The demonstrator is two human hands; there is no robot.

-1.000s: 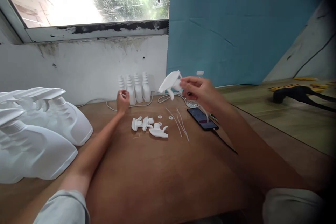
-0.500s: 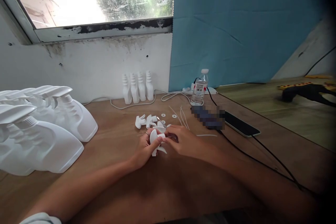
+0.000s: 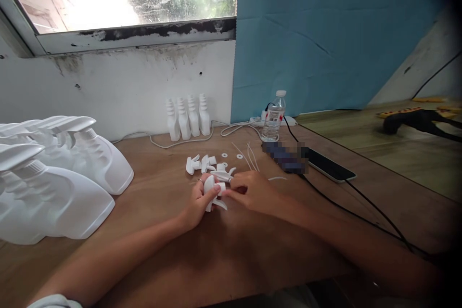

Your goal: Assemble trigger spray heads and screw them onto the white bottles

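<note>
My left hand [image 3: 197,202] is closed around a white trigger spray head [image 3: 210,187], its lever pointing down and to the right. Close by on the right, my right hand [image 3: 254,190] has curled fingers, with thumb and index finger at the spray head's collar. A small shiny bit shows by its knuckles, but what it holds is mostly hidden. Just beyond both hands lie more white trigger spray heads [image 3: 193,165], several in a loose group. Small white ring washers [image 3: 239,156] and thin clear tubes [image 3: 252,156] are spread behind my right hand.
Large white spray bottles [image 3: 83,197] stand at the left. Several small white bottles [image 3: 173,122] line the wall. A water bottle [image 3: 273,120], a phone [image 3: 330,166] and a blurred-out dark object [image 3: 283,156] are at the right, with black cables [image 3: 361,211] crossing the table.
My right hand has turned and shifted slightly right; the thin metal tip that stuck out beyond its fingers no longer shows. My left hand still holds the spray head. The view has shifted slightly.
</note>
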